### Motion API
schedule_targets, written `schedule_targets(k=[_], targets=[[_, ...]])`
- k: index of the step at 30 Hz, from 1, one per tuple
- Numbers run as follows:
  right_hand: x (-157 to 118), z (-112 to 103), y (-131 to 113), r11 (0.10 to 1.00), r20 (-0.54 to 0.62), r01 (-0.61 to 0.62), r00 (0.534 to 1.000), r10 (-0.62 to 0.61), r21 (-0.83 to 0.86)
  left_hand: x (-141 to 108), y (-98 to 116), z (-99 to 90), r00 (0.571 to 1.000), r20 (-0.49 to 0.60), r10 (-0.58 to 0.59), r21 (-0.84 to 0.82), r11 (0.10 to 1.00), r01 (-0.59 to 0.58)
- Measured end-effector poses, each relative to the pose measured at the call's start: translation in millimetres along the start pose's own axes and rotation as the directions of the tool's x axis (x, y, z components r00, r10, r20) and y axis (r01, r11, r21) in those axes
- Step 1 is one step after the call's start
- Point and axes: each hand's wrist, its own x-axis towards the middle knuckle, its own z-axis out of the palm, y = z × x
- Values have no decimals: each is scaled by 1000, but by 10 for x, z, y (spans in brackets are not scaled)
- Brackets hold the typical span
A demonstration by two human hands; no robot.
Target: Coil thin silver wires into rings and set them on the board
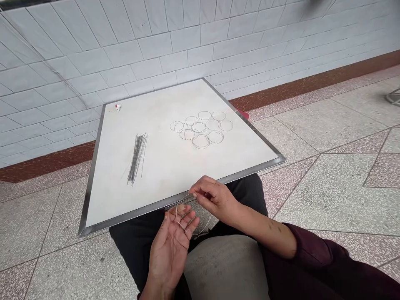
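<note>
A thin wire [206, 227], bent into a loop, hangs between my hands at the table's near edge. My right hand [215, 198] pinches its upper end between thumb and fingers. Palm up, my left hand [175, 241] has its fingers apart and slightly curled, with the wire passing across them. On the white table [162, 166] lies a bundle of straight wires [136, 160] at the left. Several wire rings [201, 141] overlap one another on the right half of the table.
A small white and red object [118, 107] sits at the table's far left corner. The metal table edge [134, 214] runs just beyond my hands. Behind the table stands a tiled wall [168, 41]; speckled floor [350, 191] surrounds it.
</note>
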Motion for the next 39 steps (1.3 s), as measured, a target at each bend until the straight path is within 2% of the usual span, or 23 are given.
schedule_targets(k=[2,5,10,12,16,20,22,25,27,32,39], targets=[[-3,8,-1,1000,14,-4,1000,4,10,24,-16,15,999,1,-48,-77,996,48],[-11,18,-12,1000,56,-8,998,7,24,48,-56,49,993,61,-101,-148,983,110],[-21,33,-17,996,116,78,991,-71,-53,42,-99,93,964,152,-218,-212,945,247],[-19,44,-5,992,136,106,986,-96,-64,37,-96,99,956,177,-233,-205,942,267],[-11,48,24,988,143,146,980,-138,-51,36,-82,106,959,203,-197,-177,956,234],[2,-12,25,981,116,187,977,-181,-43,43,-66,117,974,176,-141,-143,976,167],[4,-45,14,975,170,217,963,-208,-39,44,-55,114,984,147,-98,-118,986,116],[0,-49,0,951,293,309,912,-289,-23,42,-35,101,992,122,-25,-109,993,39],[-5,-21,4,929,331,369,881,-338,-34,37,-26,94,992,124,4,-124,992,11],[-1,55,46,902,348,427,857,-381,-62,24,-31,105,994,111,15,-133,991,0],[17,63,29,907,371,409,861,-347,-100,14,-55,134,993,117,5,-121,993,9]])
